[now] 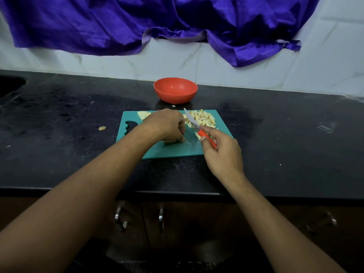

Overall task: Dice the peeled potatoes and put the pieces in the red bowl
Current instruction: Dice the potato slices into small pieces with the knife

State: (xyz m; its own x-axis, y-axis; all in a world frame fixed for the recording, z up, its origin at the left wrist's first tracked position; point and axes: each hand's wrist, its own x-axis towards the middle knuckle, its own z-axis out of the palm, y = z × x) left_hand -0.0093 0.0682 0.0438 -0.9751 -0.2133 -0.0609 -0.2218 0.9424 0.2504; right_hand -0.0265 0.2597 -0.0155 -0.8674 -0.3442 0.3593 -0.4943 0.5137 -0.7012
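At the centre of the frame, on a black tabletop (59, 115) below a draped purple cloth (137, 22), a person dices potatoes on a teal cutting board (173, 150).

The red bowl (175, 97) stands just beyond the board's far edge, in the upper middle of the picture. Its inside looks bare, so no pieces appear to have gone in yet.

The left hand (167, 125) is arched over the middle of the board. Its fingers are curled down onto a pale potato piece (170, 142), which only peeks out beneath them.

The right hand (222, 152), at the board's lower right corner, pinches the orange handle of a small knife (194, 124). The blade angles up and away, lifted off the board rather than in a cut.

A heap of diced potato (202, 118) fills the board's upper right, next to the blade. That suggests a good share of the cutting is done.

A larger uncut chunk (142, 114) lies at the board's upper left corner. A small scrap (102, 128) sits on the tabletop left of the board.

By this view the job is roughly midway. The piece under the left hand and the corner chunk are to be cut, and the whole heap has yet to be moved into the bowl.
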